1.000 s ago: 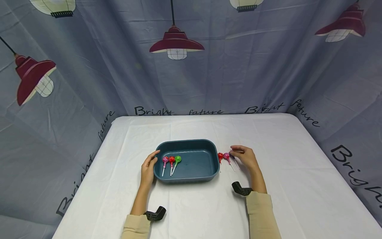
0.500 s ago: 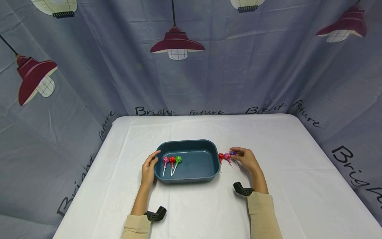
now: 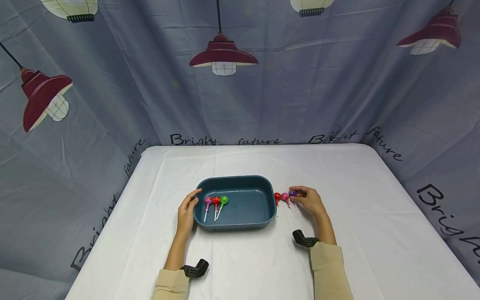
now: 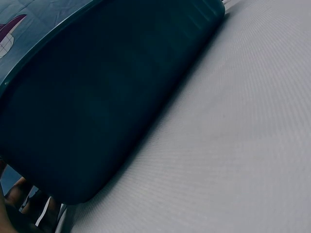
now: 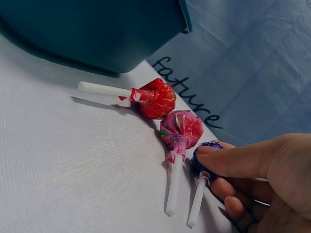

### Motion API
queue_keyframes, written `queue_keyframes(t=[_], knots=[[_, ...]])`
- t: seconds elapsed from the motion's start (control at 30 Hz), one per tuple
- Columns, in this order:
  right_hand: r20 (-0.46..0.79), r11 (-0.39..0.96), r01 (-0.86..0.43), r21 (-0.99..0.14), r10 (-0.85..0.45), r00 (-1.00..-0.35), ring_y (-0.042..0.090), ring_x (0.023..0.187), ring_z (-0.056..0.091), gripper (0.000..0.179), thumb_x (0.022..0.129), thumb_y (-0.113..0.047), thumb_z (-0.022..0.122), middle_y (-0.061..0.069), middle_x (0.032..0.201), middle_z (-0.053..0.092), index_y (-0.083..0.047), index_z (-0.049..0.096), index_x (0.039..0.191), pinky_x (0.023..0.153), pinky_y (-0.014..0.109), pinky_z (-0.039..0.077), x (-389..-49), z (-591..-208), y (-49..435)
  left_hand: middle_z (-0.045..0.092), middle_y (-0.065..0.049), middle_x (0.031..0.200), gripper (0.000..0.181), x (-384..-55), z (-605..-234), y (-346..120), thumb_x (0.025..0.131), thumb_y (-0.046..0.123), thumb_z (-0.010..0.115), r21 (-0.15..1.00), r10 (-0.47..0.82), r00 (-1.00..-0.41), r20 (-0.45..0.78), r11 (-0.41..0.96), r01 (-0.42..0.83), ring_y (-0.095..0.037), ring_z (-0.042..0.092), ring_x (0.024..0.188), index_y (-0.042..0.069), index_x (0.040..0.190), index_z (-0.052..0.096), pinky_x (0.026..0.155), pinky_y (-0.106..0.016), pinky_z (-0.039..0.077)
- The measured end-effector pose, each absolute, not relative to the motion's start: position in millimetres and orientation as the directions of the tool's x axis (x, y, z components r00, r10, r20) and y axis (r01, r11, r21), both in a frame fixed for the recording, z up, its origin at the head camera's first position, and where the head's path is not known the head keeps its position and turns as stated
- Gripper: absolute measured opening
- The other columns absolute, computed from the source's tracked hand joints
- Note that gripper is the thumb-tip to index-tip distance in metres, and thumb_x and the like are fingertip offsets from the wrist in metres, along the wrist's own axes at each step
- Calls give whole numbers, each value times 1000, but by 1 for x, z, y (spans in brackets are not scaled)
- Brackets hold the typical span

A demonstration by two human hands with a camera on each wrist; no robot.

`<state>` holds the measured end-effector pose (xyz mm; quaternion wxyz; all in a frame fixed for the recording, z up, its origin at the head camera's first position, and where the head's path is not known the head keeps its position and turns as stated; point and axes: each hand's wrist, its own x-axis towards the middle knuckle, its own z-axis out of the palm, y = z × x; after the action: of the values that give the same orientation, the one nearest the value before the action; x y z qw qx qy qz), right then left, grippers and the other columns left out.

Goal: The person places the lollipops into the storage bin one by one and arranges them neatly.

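Note:
A dark teal rectangular bin (image 3: 245,208) stands on the table. Three lollipops, pink (image 3: 208,201), red (image 3: 216,200) and green (image 3: 224,200), lie side by side in its left part. My left hand (image 3: 186,214) holds the bin's left end; in the left wrist view some fingers (image 4: 19,191) show beyond the bin's corner. Right of the bin, my right hand (image 3: 308,200) pinches the head of a purple lollipop (image 5: 198,204), its thumb over the wrapper. Close beside it lie a pink lollipop (image 5: 181,130) and a red lollipop (image 5: 158,99), the red one nearest the bin.
A white cloth covers the table (image 3: 255,262). Grey-blue curtains (image 3: 300,96) printed with lamps and writing hang behind and at both sides. Each wrist wears a black camera mount (image 3: 195,268).
The right hand has come slightly nearer, and more of the purple lollipop's head shows, close to the pink one. The left hand and the bin stay in place.

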<state>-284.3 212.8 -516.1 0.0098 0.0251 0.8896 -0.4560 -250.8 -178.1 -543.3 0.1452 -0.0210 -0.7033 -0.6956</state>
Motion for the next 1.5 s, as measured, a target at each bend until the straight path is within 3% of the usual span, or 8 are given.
queue_keyframes(t=[0.3,0.57,0.87,1.13,1.43,1.5], knots=[[-46,568,49,-822,20,-999,26,90,53,33,84,-12,68,16,104,62,-2,63,114,82,39,39,-281,-512,219,54,-3,128,29,-250,-544,-179,95,9,46,975,-168,-961,220,23,219,-11,39,125,10,121,61,104,-25,28],[-137,498,112,-860,-14,-990,28,97,52,38,82,-13,69,16,114,59,-4,61,118,86,44,36,-272,-498,225,53,-3,129,30,-250,-541,-180,96,8,46,981,-155,-969,192,1,194,-9,38,125,9,121,61,105,-25,26],[-31,426,-43,-904,-167,-986,19,83,59,39,81,-10,70,17,105,63,1,60,118,77,28,45,-261,-475,228,51,-12,131,32,-236,-514,-174,95,4,43,983,-136,-973,186,35,183,-17,38,127,0,124,56,103,-23,27],[0,347,-81,-934,-227,-974,24,83,59,41,81,-13,70,20,104,61,1,59,118,76,22,49,-256,-455,218,51,-13,131,32,-237,-515,-175,95,3,44,980,-134,-971,197,22,196,-17,39,126,-1,124,56,101,-20,29],[50,279,-125,-952,-262,-964,22,81,61,38,78,-16,73,19,97,63,-2,62,111,75,24,50,-257,-445,192,53,-4,129,30,-250,-541,-180,96,7,45,978,-152,-967,207,5,208,-10,40,124,9,122,60,101,-20,29],[54,267,-129,-955,-272,-961,28,81,60,37,78,-16,73,19,94,63,-1,62,111,70,25,50,-255,-439,184,54,-3,128,30,-250,-542,-179,95,8,45,976,-158,-963,218,14,219,-10,40,124,10,121,61,102,-22,29]])
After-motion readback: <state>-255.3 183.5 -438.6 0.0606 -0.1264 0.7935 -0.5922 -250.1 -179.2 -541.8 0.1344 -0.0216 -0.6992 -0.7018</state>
